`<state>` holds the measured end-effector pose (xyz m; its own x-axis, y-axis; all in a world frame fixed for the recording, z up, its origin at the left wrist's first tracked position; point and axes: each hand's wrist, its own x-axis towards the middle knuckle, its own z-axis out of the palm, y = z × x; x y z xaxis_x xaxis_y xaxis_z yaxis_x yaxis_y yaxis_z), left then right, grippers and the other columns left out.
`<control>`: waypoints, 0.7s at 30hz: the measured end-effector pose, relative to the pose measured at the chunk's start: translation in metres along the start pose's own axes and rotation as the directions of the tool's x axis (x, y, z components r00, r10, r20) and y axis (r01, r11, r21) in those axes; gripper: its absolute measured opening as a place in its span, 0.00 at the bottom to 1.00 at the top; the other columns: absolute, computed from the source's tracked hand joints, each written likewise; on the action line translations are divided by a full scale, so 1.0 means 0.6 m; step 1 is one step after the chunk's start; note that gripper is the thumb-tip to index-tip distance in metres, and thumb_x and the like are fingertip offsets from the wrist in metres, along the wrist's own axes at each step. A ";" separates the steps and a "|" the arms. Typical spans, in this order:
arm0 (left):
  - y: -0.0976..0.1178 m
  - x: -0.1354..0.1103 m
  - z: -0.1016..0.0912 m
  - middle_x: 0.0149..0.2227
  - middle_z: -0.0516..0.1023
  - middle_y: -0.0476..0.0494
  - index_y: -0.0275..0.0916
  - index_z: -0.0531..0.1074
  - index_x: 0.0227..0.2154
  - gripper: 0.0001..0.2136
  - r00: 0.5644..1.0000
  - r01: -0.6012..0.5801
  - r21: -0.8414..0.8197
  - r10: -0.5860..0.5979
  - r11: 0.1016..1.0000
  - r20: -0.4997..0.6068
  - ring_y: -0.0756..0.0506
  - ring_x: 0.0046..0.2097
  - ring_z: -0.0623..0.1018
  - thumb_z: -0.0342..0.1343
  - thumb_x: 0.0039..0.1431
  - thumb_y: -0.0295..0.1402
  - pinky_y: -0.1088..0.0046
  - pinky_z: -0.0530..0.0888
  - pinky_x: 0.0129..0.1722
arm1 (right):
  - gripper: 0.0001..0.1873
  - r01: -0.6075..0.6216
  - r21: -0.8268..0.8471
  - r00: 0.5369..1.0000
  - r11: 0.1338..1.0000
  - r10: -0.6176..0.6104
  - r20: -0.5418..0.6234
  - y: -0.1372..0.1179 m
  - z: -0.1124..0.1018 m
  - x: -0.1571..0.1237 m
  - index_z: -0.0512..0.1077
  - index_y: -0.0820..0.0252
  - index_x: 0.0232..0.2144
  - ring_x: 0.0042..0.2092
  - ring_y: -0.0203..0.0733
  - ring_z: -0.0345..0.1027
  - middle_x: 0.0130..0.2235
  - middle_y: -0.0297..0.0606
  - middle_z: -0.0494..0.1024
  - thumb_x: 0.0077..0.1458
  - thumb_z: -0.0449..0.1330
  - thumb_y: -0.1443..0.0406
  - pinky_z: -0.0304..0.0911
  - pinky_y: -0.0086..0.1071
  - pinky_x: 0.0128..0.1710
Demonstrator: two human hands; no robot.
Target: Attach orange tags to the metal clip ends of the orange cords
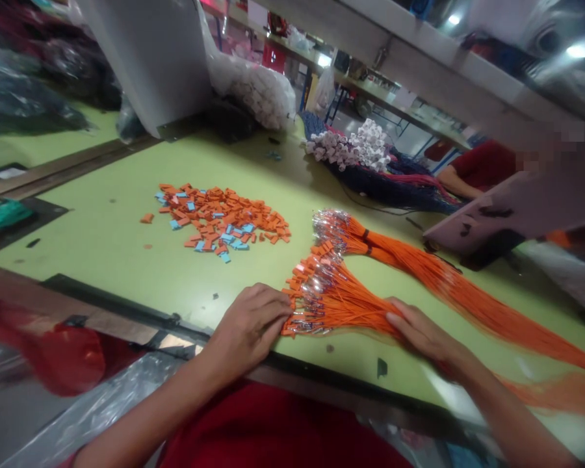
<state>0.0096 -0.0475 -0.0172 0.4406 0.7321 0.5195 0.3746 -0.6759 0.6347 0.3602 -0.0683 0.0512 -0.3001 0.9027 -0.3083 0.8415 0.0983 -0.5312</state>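
Observation:
My left hand point(248, 325) lies curled against the metal-tipped ends of a bundle of orange wires point(336, 305), at the table's near edge. Across the same bundle, my right hand point(422, 331) presses on the wires, slightly blurred. Small orange connectors sit on some wire ends near my left fingers. A second orange bundle point(409, 263), tied with a dark band, runs beside the first toward the right. Farther up the green table point(102, 247) lies a loose pile of orange and blue connectors point(219, 221).
A dark blue wire bundle point(394, 188) with white connectors point(351, 146) lies at the back. A person in a red sleeve point(482, 169) sits at the far right behind a tilted pinkish board point(517, 208). A bag of white parts point(253, 84) stands beyond.

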 end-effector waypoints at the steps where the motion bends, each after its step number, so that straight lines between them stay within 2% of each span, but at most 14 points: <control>1: 0.000 -0.001 0.000 0.40 0.81 0.40 0.40 0.77 0.40 0.09 1.000 0.003 0.004 -0.003 1.000 -0.005 0.42 0.42 0.77 0.53 0.63 0.25 0.62 0.73 0.44 | 0.17 0.003 0.006 1.000 1.000 -0.003 0.005 0.001 0.000 0.000 0.70 0.56 0.43 0.41 0.48 0.71 0.38 0.39 0.78 0.67 0.46 0.54 0.68 0.38 0.44; 9: 0.000 -0.005 -0.004 0.40 0.81 0.42 0.41 0.76 0.40 0.08 0.998 0.061 0.029 -0.061 0.998 0.017 0.43 0.43 0.77 0.53 0.63 0.27 0.61 0.72 0.46 | 0.17 0.002 0.027 0.999 1.000 -0.003 0.032 0.009 0.005 0.004 0.68 0.57 0.42 0.39 0.44 0.71 0.40 0.39 0.78 0.68 0.45 0.54 0.66 0.34 0.42; 15: 0.007 -0.008 -0.006 0.43 0.80 0.40 0.41 0.75 0.44 0.09 0.995 0.099 0.014 -0.099 0.995 -0.005 0.41 0.45 0.78 0.59 0.61 0.33 0.60 0.73 0.46 | 0.17 0.014 0.025 0.999 1.000 -0.014 0.031 0.016 0.007 0.004 0.68 0.58 0.41 0.40 0.45 0.71 0.38 0.38 0.77 0.68 0.45 0.54 0.66 0.35 0.43; 21: 0.011 -0.015 -0.006 0.47 0.78 0.37 0.41 0.77 0.40 0.07 0.998 0.030 0.094 -0.034 0.995 0.045 0.40 0.47 0.76 0.56 0.62 0.29 0.59 0.72 0.46 | 0.17 0.010 0.022 0.999 1.000 -0.011 0.031 0.011 0.007 0.004 0.68 0.58 0.42 0.40 0.45 0.71 0.39 0.39 0.77 0.68 0.46 0.54 0.66 0.35 0.43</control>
<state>0.0052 -0.0580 -0.0154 0.4638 0.7501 0.4715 0.4626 -0.6589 0.5931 0.3635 -0.0675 0.0438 -0.3229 0.8880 -0.3274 0.8284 0.0979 -0.5515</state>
